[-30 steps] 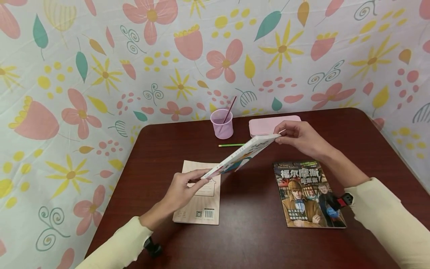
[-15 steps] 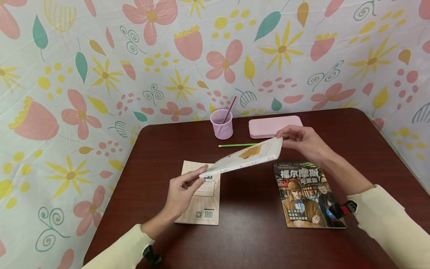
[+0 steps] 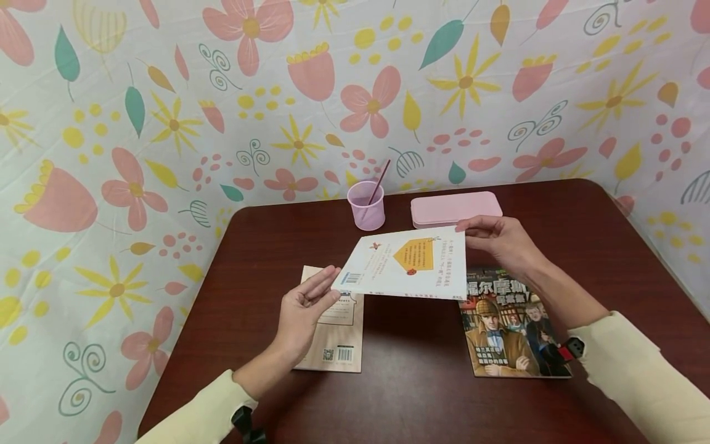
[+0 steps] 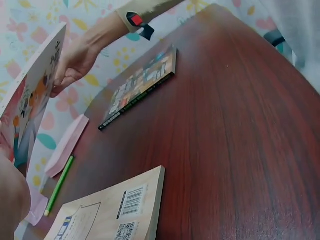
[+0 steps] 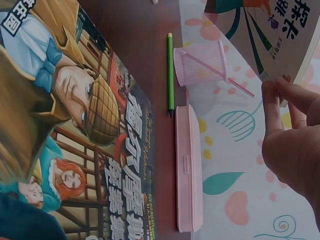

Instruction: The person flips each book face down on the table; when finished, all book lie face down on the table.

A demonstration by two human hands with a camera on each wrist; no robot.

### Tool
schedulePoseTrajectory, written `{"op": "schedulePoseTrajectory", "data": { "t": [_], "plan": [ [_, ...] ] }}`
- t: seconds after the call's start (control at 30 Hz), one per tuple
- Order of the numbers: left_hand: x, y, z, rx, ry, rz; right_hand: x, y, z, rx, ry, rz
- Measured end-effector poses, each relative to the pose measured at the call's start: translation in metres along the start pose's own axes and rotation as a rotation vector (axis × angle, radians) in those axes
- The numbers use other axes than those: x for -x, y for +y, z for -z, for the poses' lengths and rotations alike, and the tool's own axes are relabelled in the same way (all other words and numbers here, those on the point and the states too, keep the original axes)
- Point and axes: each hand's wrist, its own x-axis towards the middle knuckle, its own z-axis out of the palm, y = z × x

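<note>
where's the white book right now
Near the centre of the head view, the white book is held up between left hand and right hand, in front of the pink pencil case.

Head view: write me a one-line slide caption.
Left hand and right hand hold a white book over a brown table, with a cup and pink case behind.

We've got a thin white rectangular book (image 3: 399, 265) up over a dark-brown wood-grain table (image 3: 410, 394). Front-left of it lies a beige rectangular paperback (image 3: 337, 336); front-right, a dark picture-covered paperback (image 3: 501, 333). Behind it: a round lilac mesh cup (image 3: 373, 221) with a maroon stick (image 3: 382, 174) inside, plus an oblong pink case (image 3: 455, 208).
</note>
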Motion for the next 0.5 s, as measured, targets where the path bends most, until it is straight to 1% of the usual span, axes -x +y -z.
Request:
{"op": "schedulePoseTrajectory", "data": {
  "t": [0.13,0.23,0.33,0.5],
  "plan": [
    [0.0009,0.0002,-0.0013,0.068,0.004,0.056,0.0003,0.0008,-0.0006,-0.053,-0.016,-0.022],
    [0.0023,-0.0015,-0.0023,0.094,-0.003,0.076,0.0002,0.0022,-0.0018,-0.103,-0.027,-0.032],
    [0.0041,-0.0039,-0.0037,0.102,-0.01,0.084,-0.0002,0.0037,-0.0035,-0.131,-0.039,-0.039],
    [0.0053,-0.0079,-0.0043,0.094,-0.034,0.072,-0.0001,0.0048,-0.0052,-0.174,-0.06,-0.062]
  ]
}}
